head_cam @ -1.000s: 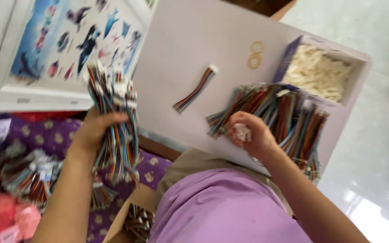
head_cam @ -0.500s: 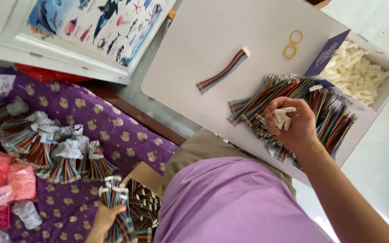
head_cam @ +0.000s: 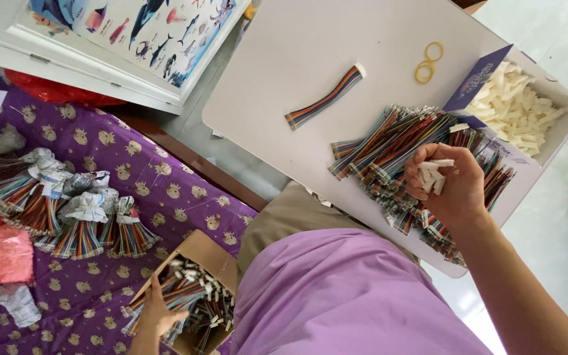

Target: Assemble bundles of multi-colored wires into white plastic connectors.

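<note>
Purple fabric of the person's shirt [head_cam: 343, 296] fills the bottom centre. At lower left, the left hand [head_cam: 156, 315] reaches into a cardboard box [head_cam: 198, 253], fingers curled around a bundle of multicoloured ribbon wires [head_cam: 179, 292]. At right centre, the right hand [head_cam: 445, 184] is closed on a clutch of small white connectors [head_cam: 432, 174], above a heap of loose wires [head_cam: 389, 148] on the white board [head_cam: 310, 52]. Farther up lie one single cable [head_cam: 327, 97], two yellow rubber bands [head_cam: 427, 62] and a box of white connectors [head_cam: 517, 108].
</note>
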